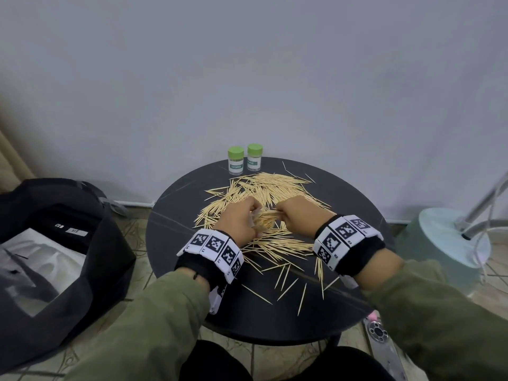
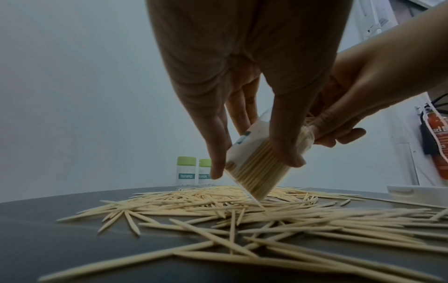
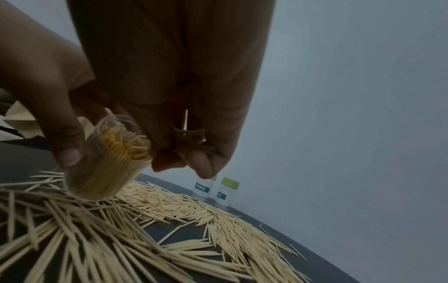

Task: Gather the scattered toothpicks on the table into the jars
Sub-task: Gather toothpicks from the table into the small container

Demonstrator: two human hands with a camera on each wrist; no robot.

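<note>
Pale wooden toothpicks point(image 1: 275, 188) lie in a wide heap on the round black table point(image 1: 176, 243). My left hand point(image 1: 242, 218) grips a clear, open jar point(image 2: 252, 181) between thumb and fingers, tilted just above the heap and packed with toothpicks. My right hand point(image 1: 297, 215) is at the jar's mouth point(image 3: 121, 137) and pinches a small bunch of toothpicks point(image 3: 191, 134) in its fingertips. Two more jars with green lids point(image 1: 235, 160) point(image 1: 254, 157) stand shut at the table's far edge by the wall.
A black bag point(image 1: 55, 243) sits on the floor to the left. To the right is a pale green lamp base point(image 1: 445, 237). A grey device point(image 1: 382, 339) lies by the table's near right edge. The wall rises just behind the lidded jars.
</note>
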